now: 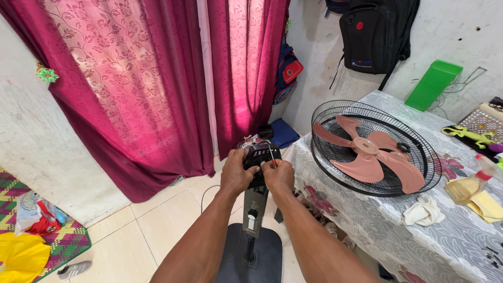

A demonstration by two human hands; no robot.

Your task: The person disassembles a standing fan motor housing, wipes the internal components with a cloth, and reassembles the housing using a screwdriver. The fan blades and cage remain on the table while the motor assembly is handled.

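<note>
- The fan motor housing [260, 157], black and stripped of its guard, sits on top of the fan stand [253, 209] in the middle of the scene, over pale floor tiles.
- The stand's dark base [264, 257] rests on the floor at the near edge, close against the table's left side; the gap between them is narrow.
- Left of the stand the tiled floor [152, 225] lies open as far as the red curtain [141, 89] and the white wall.
- A woven mat [68, 238] with a yellow cloth and a bag on it fills the near left corner.
- To the right, the table [367, 220] under its grey flowered cloth carries the fan guard with pink blades [373, 149], lying flat, its rim reaching the table's left edge.
- The left hand [237, 175] wraps the housing's left side, fingers curled shut on it, forearm rising from the near edge.
- The right hand [279, 177] presses against the housing's right side, clamped on a screwdriver [271, 155] whose thin shaft points up and far, toward the housing's top.
- Both forearms converge on the housing, the hands just beside each other.
</note>
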